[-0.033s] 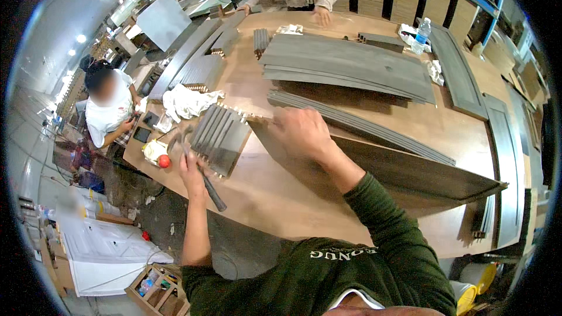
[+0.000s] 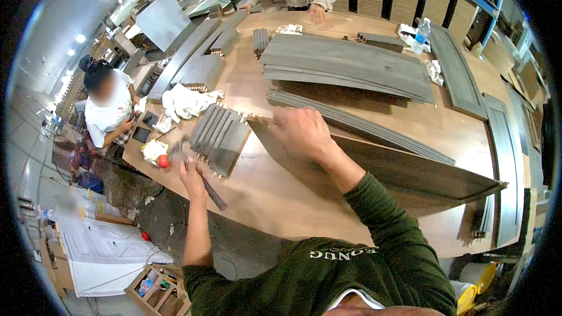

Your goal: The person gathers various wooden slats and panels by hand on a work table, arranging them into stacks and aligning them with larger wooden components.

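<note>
My left hand (image 2: 192, 178) is closed round a hammer (image 2: 214, 195), whose dark handle points toward me. The hammer's head is smeared by motion beside a stack of short grey wooden pieces (image 2: 219, 134) with light dowels along their ends. My right hand (image 2: 301, 131) has its fingers curled on the far left end of a long grey wooden panel (image 2: 410, 167) standing on its edge; its fingertips are partly hidden. Behind this panel lie several long narrow grey strips (image 2: 363, 126).
Wide grey boards (image 2: 345, 61) are stacked mid-table. White cloth (image 2: 190, 102), a red ball-shaped thing (image 2: 163, 161) and a dark flat block (image 2: 141, 134) sit at left. Framed panels (image 2: 459, 73) and a water bottle (image 2: 421, 36) stand at right. Two people (image 2: 108, 105) are across and left.
My left hand and the hammer have dropped slightly toward me, the hammer's head blurring more. My right hand and the long panel look almost unmoved.
</note>
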`<state>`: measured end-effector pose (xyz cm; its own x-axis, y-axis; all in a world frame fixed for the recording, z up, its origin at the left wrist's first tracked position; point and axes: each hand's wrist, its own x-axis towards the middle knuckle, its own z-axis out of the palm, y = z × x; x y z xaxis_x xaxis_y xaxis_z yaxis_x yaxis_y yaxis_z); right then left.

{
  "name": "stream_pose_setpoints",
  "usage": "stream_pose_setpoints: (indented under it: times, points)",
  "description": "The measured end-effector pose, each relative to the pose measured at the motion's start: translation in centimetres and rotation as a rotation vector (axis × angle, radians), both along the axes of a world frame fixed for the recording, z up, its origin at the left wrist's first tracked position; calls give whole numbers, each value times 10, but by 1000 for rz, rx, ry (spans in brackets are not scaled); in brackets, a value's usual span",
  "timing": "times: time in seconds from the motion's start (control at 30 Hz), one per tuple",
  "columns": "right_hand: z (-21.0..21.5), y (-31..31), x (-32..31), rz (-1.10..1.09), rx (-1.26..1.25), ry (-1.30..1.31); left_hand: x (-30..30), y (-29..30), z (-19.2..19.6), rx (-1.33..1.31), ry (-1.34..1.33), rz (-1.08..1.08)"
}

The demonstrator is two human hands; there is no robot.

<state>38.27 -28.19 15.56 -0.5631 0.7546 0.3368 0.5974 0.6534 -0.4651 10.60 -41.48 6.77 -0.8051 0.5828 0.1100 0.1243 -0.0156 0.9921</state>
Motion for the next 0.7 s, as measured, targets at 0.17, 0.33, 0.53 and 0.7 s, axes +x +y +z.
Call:
stream_pose_setpoints:
  times: [0.17,0.33,0.53,0.7]
  points:
    - [8,0,-6,22,29,-8,-146,-48,-132,-438,506,348]
    - [16,-16,79,-166,-81,-324,-88,-21,-107,-612,871,370]
    - [16,-72,207,-576,-14,-319,21,41,-68,-325,993,-212]
    - [-11,-125,219,-671,199,-151,51,92,-92,-23,-15,-773]
